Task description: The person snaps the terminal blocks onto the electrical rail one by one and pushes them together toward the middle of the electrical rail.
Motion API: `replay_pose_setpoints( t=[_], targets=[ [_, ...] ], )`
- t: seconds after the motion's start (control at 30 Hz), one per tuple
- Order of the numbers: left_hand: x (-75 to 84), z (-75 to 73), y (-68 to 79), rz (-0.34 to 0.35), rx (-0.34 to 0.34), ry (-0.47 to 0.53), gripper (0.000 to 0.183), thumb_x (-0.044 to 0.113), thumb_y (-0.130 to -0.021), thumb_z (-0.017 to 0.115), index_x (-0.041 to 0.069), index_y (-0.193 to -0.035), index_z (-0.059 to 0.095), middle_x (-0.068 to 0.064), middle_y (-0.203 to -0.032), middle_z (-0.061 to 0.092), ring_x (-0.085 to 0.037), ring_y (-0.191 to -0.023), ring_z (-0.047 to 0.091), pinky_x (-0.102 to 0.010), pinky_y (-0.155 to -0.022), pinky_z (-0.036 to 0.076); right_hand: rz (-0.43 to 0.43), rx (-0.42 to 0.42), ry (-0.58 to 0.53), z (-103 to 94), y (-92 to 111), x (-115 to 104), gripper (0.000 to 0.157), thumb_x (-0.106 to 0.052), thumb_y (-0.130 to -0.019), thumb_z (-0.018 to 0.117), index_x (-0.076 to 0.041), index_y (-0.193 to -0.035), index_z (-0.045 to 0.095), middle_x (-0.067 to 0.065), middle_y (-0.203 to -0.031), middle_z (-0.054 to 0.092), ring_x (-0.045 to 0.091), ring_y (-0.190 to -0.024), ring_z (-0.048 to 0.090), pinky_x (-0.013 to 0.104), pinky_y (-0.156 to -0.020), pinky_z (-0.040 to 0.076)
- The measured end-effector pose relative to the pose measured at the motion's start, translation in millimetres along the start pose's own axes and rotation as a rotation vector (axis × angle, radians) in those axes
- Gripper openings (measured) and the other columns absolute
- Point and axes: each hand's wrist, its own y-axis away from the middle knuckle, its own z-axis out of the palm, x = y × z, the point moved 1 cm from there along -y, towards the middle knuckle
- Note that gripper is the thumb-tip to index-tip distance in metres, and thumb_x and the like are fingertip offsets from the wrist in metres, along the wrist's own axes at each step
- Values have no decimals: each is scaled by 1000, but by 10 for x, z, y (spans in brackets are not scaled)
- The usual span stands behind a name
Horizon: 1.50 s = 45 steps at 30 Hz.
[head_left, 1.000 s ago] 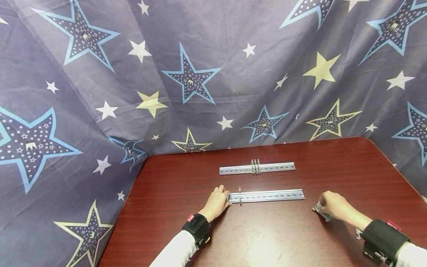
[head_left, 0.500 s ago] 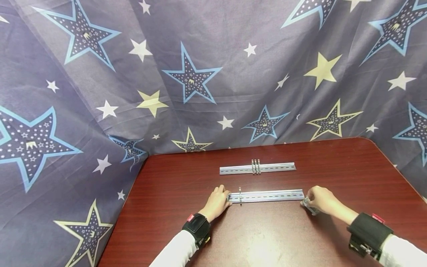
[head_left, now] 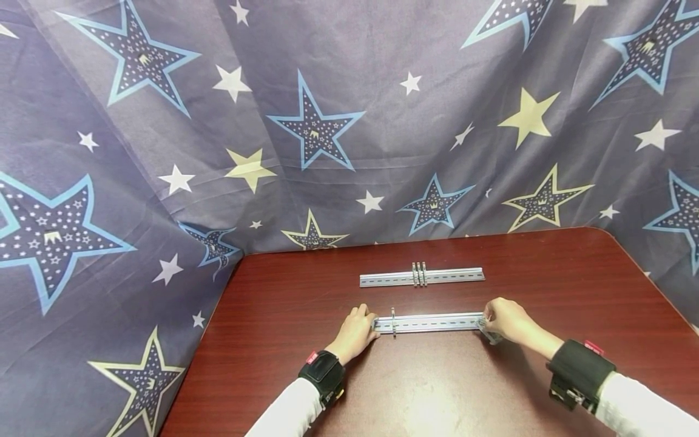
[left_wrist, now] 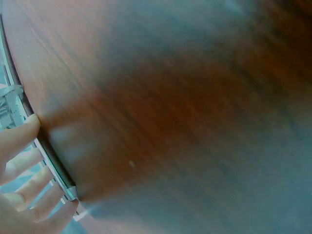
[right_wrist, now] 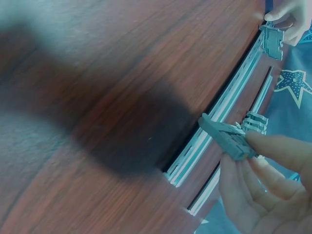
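Note:
My left hand (head_left: 355,332) grips the left end of the near slotted DIN rail (head_left: 437,323), thumb along its front edge and fingers across it in the left wrist view. One grey terminal block (head_left: 394,322) sits upright across that rail, just right of this hand. Thumb and fingers of my right hand (head_left: 508,320) pinch another grey terminal block (right_wrist: 229,141) by its upper part. This held block is tilted and overlaps the right end of the near rail in the right wrist view.
Behind lies a second DIN rail (head_left: 455,275), parallel to the near one, with several terminal blocks (head_left: 419,274) grouped near its middle. Both rails rest on a red-brown wooden table (head_left: 273,340). A star-patterned cloth (head_left: 338,73) hangs along the table's back and left side.
My right hand has moved left with the terminal block, from right of the near rail to its right end. The left hand keeps its place on the rail.

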Motion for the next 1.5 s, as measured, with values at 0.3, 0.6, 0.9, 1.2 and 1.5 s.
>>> replay_pose_setpoints(
  t=[0.3,0.6,0.9,1.2,1.5],
  targets=[
    [6,-7,2,1,3,-4,27,21,-69,72,6,-89,64,-3,-80,44,-19,-72,45,-30,-59,40,7,-6,-30,52,-113,-147,7,-3,-64,63,-4,-64,56,1,-62,54,12,-56,46,30,-52,39],
    [6,-7,6,-5,1,0,27,21,-69,72,6,-89,64,-3,-80,44,-19,-73,45,-30,-60,40,2,24,-83,112,-222,-288,7,-4,-65,63,-4,-63,56,0,-59,54,12,-55,45,29,-51,38],
    [3,-13,12,2,11,7,27,21,-69,72,6,-89,64,-3,-80,44,-19,-73,45,-30,-60,40,25,22,-156,196,-323,-422,5,-1,-65,62,-3,-62,57,0,-59,55,12,-54,44,28,-52,38],
    [2,-10,15,-2,12,6,26,21,-68,73,6,-88,64,-3,-80,44,-19,-72,45,-30,-60,40,57,39,-223,291,-409,-541,3,0,-66,60,-1,-64,57,1,-58,54,11,-53,45,26,-50,38],
    [0,-4,8,-6,1,3,27,22,-69,72,6,-90,64,-4,-80,44,-19,-72,45,-30,-60,40,104,58,-245,388,-463,-665,2,-1,-64,61,-1,-64,58,0,-57,54,12,-51,47,25,-49,40]
  ],
)
